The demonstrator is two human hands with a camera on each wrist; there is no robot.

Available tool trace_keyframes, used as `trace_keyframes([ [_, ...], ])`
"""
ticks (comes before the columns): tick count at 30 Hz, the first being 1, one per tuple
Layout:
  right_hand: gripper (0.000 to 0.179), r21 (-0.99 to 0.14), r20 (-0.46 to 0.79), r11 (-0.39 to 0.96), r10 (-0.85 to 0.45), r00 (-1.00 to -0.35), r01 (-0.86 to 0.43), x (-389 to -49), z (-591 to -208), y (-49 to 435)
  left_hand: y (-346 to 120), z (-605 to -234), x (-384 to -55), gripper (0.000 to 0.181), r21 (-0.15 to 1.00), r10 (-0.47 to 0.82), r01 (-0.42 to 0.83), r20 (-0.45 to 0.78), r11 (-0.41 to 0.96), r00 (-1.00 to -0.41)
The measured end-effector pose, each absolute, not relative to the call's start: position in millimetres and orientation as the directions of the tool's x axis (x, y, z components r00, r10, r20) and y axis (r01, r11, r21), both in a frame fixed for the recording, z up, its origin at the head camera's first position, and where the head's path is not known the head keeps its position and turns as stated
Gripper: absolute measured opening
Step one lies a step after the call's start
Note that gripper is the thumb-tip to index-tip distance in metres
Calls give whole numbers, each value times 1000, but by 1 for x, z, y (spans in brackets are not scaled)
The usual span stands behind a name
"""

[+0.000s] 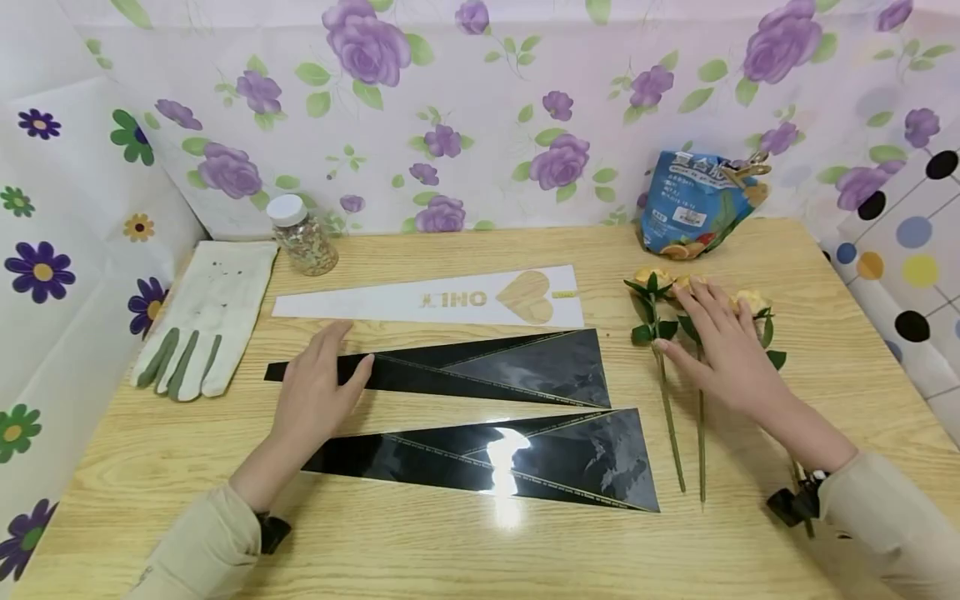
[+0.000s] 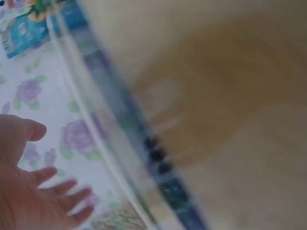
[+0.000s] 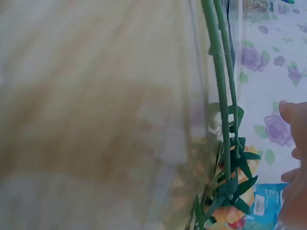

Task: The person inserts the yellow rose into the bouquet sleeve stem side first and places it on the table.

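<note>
- Three yellow roses [image 1: 654, 321] lie side by side toward the right edge of the desk [image 1: 420, 554], their blooms pointing to the far edge and their stems to the near edge. The petals are soft yellow with an orange tint, the leaves dark green, the stems long, slim and green; the rightmost stem passes beneath the right forearm [image 1: 813, 435].
- The right hand [image 1: 723, 350] spreads over the blooms, its grip released, fingers stretched out; whether the fingertips touch the petals, I cannot tell.
- The left hand [image 1: 318, 392] is over the narrow part of the upper black wrapper [image 1: 480, 367], its grip slack, thumb and fingers apart, holding nothing. Contact with the wrapper is unclear.
- That wrapper tapers toward the desk's left edge. It is glossy, with a greyish panel at its wide end, thin gold lines and tiny print.
- The lower black wrapper [image 1: 442, 454], of matching design, lies closer to the near edge and carries a bright glare.
- The white wrapper [image 1: 375, 298] lies closer to the far edge, with a gold heart and gold letters, upside down.
- A white glove [image 1: 221, 304] lies by the far left corner, a lidded jar [image 1: 307, 242] beside it; a blue bag [image 1: 690, 204] with a gold clip [image 1: 746, 169] stands near the far right corner.
</note>
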State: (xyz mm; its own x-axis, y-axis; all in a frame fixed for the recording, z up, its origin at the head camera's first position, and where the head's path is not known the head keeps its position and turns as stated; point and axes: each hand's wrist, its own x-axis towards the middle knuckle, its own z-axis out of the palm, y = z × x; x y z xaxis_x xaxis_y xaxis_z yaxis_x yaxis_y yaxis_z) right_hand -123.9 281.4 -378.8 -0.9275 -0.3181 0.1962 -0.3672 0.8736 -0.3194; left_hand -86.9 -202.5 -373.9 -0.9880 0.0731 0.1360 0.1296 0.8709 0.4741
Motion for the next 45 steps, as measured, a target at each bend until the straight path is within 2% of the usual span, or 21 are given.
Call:
trace_keyframes([
  [7,81,-351,318,838,-314,-895,-418,-149,-368,253,-168,-357,-117,59,672,135,153,78,724,-988],
  [13,71,-393,341,809,-313,-886,-437,-176,-358,224,-126,-356,-158,48,772,178,182,91,609,-980],
  [19,64,-536,183,788,-242,-953,-303,-205,-359,196,-86,-363,-188,40,820,169,131,43,557,-985],
  [24,70,-605,-8,787,-157,-988,-120,-224,-365,177,-62,-374,-204,37,843,170,73,-21,532,-985],
  [30,72,-567,-188,818,-14,-982,97,-230,-365,160,-43,-383,-210,33,837,205,32,-97,547,-974],
  [33,41,-527,-219,839,19,-975,135,-230,-362,158,-38,-385,-211,31,819,234,34,-123,573,-964],
  [34,39,-518,-229,843,23,-973,142,-231,-360,157,-37,-386,-212,30,813,244,38,-130,581,-961],
  [37,54,-514,-264,842,27,-964,164,-233,-360,157,-37,-386,-213,31,795,270,51,-145,605,-952],
  [41,46,-507,-329,838,30,-944,204,-235,-360,155,-38,-384,-214,35,775,319,64,-182,629,-930],
  [45,48,-514,-385,832,-6,-923,209,-240,-359,154,-38,-383,-216,38,748,360,85,-213,658,-908],
])
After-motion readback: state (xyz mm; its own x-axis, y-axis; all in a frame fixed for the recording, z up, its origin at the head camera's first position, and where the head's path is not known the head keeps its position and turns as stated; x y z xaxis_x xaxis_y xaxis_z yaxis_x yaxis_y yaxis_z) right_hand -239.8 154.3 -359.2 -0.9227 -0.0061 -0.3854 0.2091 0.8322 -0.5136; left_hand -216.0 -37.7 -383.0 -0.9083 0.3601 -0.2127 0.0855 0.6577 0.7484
